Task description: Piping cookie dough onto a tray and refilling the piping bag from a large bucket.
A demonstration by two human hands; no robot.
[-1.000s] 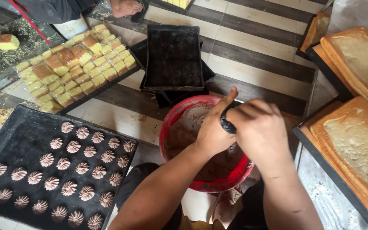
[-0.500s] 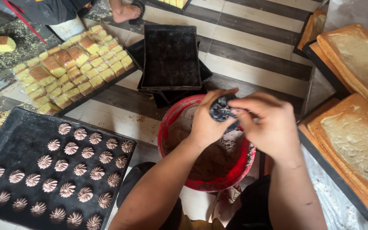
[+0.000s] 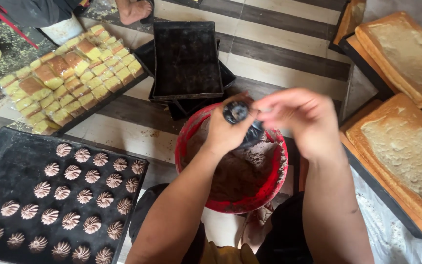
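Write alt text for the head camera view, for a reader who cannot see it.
Seen from above, a person's left hand and right hand grip a dark piping bag over a red bowl of brown cream. To the left, a black tray holds rows of piped swirls; sheet cakes lie to the right.

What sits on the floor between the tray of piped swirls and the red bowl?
In the head view, only bare striped floor separates the tray of piped swirls from the red bowl; lower down, the person's dark-clothed knee.
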